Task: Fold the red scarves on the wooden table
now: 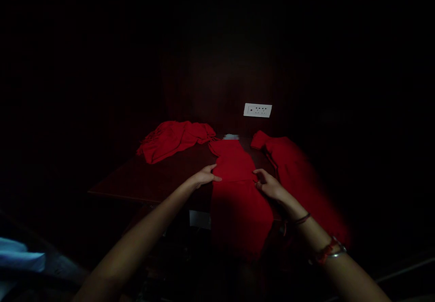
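At frame centre, the left hand (203, 176) and right hand (269, 185) look spread, so the overhanging red cloth (234, 168) might slide down by its weight

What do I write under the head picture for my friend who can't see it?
A person's left hand and right hand are at opposite edges of a long red cloth draped over the front of a dark table. A crumpled red cloth lies left, another red cloth right, and a white socket panel is behind.
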The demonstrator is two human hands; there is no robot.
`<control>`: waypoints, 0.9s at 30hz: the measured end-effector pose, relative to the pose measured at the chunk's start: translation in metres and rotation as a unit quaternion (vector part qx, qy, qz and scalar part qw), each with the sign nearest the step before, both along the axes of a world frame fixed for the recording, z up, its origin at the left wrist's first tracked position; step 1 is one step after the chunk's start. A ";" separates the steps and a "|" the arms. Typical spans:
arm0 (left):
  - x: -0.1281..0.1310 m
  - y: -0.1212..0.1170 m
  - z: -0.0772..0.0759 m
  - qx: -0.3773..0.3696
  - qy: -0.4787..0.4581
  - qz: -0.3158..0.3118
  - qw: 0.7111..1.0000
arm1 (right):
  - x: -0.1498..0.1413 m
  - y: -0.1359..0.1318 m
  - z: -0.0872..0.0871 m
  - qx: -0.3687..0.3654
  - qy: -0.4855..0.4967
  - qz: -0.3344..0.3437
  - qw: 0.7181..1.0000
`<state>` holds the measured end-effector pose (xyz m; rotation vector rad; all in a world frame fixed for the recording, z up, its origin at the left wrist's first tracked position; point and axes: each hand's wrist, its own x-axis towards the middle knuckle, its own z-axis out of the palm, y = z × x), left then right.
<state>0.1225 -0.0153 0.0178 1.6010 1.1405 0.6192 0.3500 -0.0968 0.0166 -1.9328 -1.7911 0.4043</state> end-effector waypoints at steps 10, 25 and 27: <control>0.002 0.007 -0.006 0.044 0.028 -0.009 0.999 | -0.003 -0.008 0.007 0.018 -0.194 -0.015 0.981; -0.003 -0.026 -0.014 0.259 0.362 -0.168 0.879 | -0.027 -0.016 -0.007 -0.080 -0.264 0.080 0.958; -0.009 -0.017 -0.008 0.230 0.353 -0.207 0.883 | -0.019 -0.016 -0.003 -0.117 -0.266 0.093 0.952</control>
